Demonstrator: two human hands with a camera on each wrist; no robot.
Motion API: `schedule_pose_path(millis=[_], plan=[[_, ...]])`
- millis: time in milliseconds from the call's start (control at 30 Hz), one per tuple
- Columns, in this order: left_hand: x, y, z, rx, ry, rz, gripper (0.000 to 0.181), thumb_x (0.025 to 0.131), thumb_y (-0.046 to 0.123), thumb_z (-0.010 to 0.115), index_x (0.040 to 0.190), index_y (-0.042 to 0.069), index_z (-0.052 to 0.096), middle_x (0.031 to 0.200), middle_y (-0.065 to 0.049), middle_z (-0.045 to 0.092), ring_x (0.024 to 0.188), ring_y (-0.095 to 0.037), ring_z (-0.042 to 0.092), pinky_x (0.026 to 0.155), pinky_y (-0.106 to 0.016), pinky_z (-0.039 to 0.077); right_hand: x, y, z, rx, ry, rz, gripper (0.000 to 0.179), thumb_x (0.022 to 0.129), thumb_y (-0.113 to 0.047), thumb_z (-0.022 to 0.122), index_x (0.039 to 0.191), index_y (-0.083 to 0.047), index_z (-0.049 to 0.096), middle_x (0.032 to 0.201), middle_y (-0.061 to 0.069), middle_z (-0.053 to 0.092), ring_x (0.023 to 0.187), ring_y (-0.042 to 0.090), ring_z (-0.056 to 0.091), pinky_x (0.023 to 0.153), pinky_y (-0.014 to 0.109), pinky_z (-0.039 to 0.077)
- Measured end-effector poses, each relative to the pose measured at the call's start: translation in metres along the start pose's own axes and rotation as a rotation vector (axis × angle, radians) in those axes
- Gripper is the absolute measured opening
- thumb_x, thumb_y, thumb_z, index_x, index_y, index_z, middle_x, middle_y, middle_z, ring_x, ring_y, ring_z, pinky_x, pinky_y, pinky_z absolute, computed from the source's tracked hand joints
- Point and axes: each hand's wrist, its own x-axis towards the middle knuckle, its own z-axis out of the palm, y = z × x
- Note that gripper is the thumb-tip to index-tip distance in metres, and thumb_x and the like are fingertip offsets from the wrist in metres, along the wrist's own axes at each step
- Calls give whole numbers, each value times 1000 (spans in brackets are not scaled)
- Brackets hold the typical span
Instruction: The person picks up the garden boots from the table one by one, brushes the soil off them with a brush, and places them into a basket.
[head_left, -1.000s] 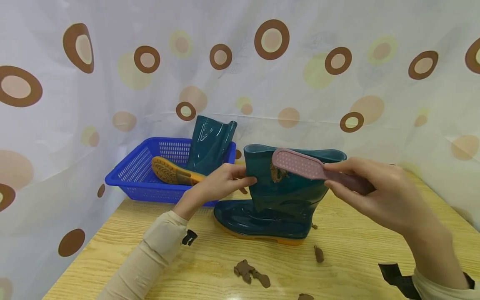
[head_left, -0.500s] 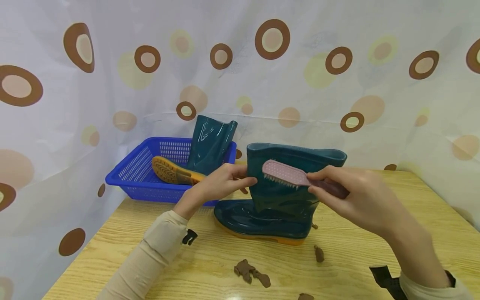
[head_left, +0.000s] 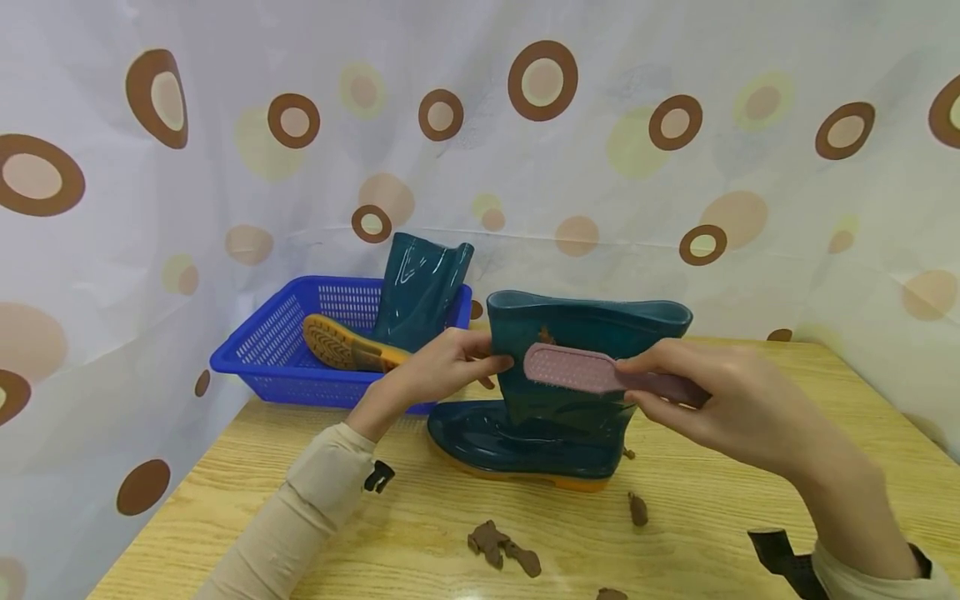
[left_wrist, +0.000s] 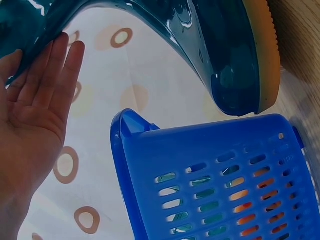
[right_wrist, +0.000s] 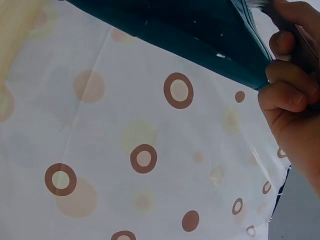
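Observation:
A dark teal rubber boot (head_left: 525, 437) with a yellow-orange sole stands upright on the table, its toe to the left. My left hand (head_left: 450, 362) holds the left edge of its shaft, thumb in front and fingers behind; the left wrist view shows the same hand (left_wrist: 37, 95) at the shaft. In my right hand (head_left: 738, 400) is the dark handle of a pink-headed brush (head_left: 570, 368). The brush head lies against the shaft's near side, bristles mostly hidden. Just above it shows a small brown smear (head_left: 546, 335).
Behind, to the left, a blue plastic basket (head_left: 300, 387) holds another teal boot (head_left: 420, 287) with its patterned sole (head_left: 330, 342) showing. Brown mud-like clumps (head_left: 489, 537) lie on the wooden table (head_left: 405, 533) in front. A patterned curtain (head_left: 600, 200) hangs behind.
The brush has moved down and a little left across the shaft, its bristles showing midway. The brown patch seen beside it earlier now shows as a smaller smear. My left hand has stayed put.

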Motion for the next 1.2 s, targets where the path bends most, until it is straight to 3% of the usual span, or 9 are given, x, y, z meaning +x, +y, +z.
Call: schedule_pose_path(millis=[67,167,267,400,467,567,700,1200], plan=[[1,1,0,3,1,0,28,102,16,55,128,6,63,113,-12,73,94,-16,70,79,-29,61,0,2,-2,-8,48,-25,16,93,-26,71,107,-19,73,91,-11,71,67,-10,57,57,7,45],[1,2,-1,15,2,-2,28,102,16,55,128,7,62,112,-11,73,91,-14,71,79,-28,60,0,2,-4,-47,140,-33,35,99,-43,55,107,-14,74,84,-10,68,59,-12,48,51,6,40],[1,2,-1,28,-1,-8,28,102,17,55,128,7,63,111,-11,74,88,-13,71,80,-27,60,1,1,-2,-104,205,-16,44,100,-49,51,106,-12,74,77,-9,64,56,-10,38,48,8,32],[0,2,-1,44,-6,-7,27,102,18,55,127,8,62,109,-10,74,87,-17,72,81,-27,59,3,0,2,-174,185,7,47,101,-52,48,106,-14,75,77,-11,64,56,-7,36,49,9,30],[-1,2,-1,52,-10,-1,27,103,19,55,127,8,61,108,-10,74,87,-20,73,81,-27,59,3,0,4,-192,150,14,41,100,-49,51,106,-16,75,77,-12,65,56,-6,37,49,9,30],[-1,1,-1,56,-14,11,27,103,20,54,127,8,61,106,-10,73,87,-23,73,81,-27,59,3,-1,5,-178,95,36,20,93,-32,70,106,-17,74,80,-12,68,56,-7,40,49,9,33],[-1,2,-1,59,-9,14,25,103,20,55,124,8,62,104,-9,73,85,-20,73,81,-27,59,3,-3,4,-134,56,72,33,75,-6,82,105,-18,74,85,-10,72,58,-9,46,52,8,38],[0,2,1,6,-4,6,27,102,16,55,126,6,63,112,-11,73,95,-15,69,79,-27,60,-3,-3,-8,7,-15,41,39,73,2,82,102,-22,73,91,-11,73,68,-9,59,59,7,46]])
